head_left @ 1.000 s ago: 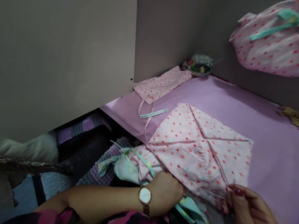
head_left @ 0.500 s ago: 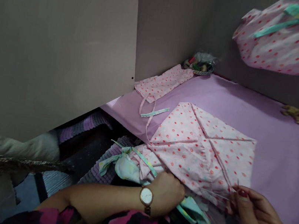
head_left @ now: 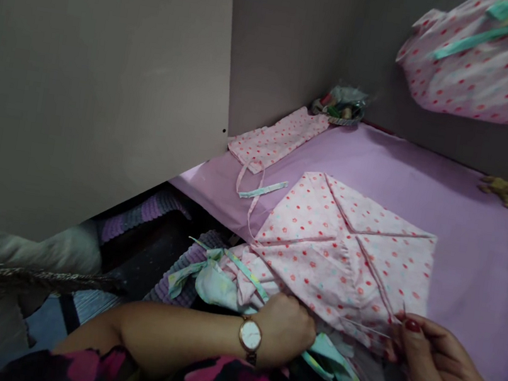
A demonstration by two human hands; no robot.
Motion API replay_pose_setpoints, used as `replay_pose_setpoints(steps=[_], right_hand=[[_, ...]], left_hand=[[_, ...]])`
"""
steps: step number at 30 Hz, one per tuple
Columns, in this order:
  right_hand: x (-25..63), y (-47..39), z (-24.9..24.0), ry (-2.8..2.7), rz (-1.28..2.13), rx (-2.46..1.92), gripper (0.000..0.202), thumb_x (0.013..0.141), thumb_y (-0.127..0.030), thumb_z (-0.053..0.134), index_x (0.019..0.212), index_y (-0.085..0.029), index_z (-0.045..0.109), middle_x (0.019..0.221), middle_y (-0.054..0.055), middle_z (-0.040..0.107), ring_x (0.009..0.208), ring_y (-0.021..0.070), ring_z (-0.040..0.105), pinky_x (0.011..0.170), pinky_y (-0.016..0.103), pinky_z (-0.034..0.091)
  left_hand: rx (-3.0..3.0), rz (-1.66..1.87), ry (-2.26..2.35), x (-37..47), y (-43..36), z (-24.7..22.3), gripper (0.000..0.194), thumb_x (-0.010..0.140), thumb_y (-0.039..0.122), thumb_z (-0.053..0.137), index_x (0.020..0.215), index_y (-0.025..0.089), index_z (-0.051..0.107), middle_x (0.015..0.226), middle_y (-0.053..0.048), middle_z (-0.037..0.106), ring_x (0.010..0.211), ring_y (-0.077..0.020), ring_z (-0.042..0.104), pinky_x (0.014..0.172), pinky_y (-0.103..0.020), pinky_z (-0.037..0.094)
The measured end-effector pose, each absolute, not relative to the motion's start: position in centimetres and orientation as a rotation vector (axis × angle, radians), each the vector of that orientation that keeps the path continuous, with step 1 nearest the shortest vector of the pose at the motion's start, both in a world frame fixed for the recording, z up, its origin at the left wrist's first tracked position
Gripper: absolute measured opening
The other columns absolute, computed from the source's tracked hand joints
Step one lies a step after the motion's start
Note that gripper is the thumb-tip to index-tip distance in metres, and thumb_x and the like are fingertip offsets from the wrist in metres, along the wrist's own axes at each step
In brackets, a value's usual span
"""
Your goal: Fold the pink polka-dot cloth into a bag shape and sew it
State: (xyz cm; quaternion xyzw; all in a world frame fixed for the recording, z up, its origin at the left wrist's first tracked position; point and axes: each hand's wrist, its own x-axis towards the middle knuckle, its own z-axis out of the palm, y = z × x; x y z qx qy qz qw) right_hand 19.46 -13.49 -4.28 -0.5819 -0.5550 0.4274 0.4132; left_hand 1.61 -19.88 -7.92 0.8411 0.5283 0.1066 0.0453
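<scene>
Pink fabric with red dots (head_left: pixel 306 224) lies partly on the purple cloth, its near edge reaching my hands. My left hand (head_left: pixel 287 332), with a watch (head_left: pixel 251 335) at the wrist, is closed in a fist against the near edge of this fabric; what its fingers hold is hidden. On the right, my right hand (head_left: pixel 438 364) pinches a thin needle (head_left: pixel 404 310) between thumb and forefinger at the fabric's corner. A pale thread (head_left: pixel 367 328) runs across the fabric toward the right fingers. Green-trimmed fabric (head_left: pixel 338 362) hangs below and between the hands.
The purple cloth (head_left: pixel 476 268) covers the surface. Behind are a folded dotted piece (head_left: pixel 280 140) with straps and a small basket (head_left: pixel 341 116) of spools. A dotted bundle with a green bow (head_left: pixel 482 72) is at upper right. A pale panel (head_left: pixel 94 77) stands left.
Both hands keep nearly the same places and grips. The view has shifted very slightly, and the thread looks a little different near my right fingers.
</scene>
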Motion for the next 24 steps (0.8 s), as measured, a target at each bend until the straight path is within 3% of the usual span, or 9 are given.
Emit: replay_pose_setpoints(steps=[12,24], right_hand=[[19.23,-13.30,-4.22,-1.400,1.071,-1.462,0.032,0.072,-0.050,0.066,0.086,-0.022,0.060,0.074,0.003,0.058,0.058,0.0135,0.053,0.045,0.022,0.043],[19.04,-13.51,-3.39,-1.476,0.999,-1.488,0.033,0.070,-0.052,0.065,0.086,-0.023,0.060,0.065,-0.001,0.059,0.053,0.0111,0.052,0.047,0.017,0.043]], left_hand=[[2.563,0.301,1.599,1.63,-19.92,-8.18,0.015,0.077,0.011,0.053,0.066,0.013,0.064,0.063,-0.006,0.065,0.052,-0.0165,0.057,0.039,-0.028,0.034],[2.588,0.323,1.544,1.55,-19.81,-8.70,0.013,0.075,0.013,0.056,0.063,0.013,0.061,0.061,-0.006,0.064,0.053,-0.0179,0.058,0.041,-0.028,0.037]])
